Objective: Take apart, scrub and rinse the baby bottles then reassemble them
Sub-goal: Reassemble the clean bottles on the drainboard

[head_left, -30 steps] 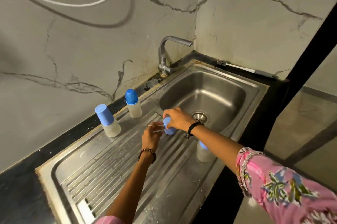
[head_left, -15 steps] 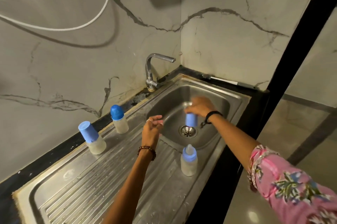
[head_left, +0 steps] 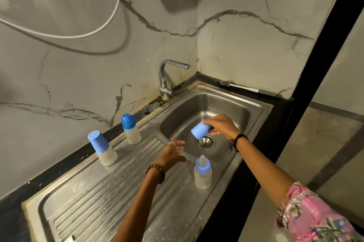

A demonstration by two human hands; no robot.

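Right hand [head_left: 222, 126] fingers [head_left: 208, 122] pinch blue cap [head_left: 201, 131] (left hand [head_left: 171, 154] splayed, empty).

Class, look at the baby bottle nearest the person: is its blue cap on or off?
Off. The nearest bottle shows its bare teat, while the right hand holds a blue cap over the sink.

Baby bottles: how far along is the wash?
Barely begun. Done: the blue cap is off the near bottle, whose teat shows. In hand: right hand holds that cap over the sink; left hand holds nothing. Left: two capped bottles, scrubbing, rinsing, reassembly.
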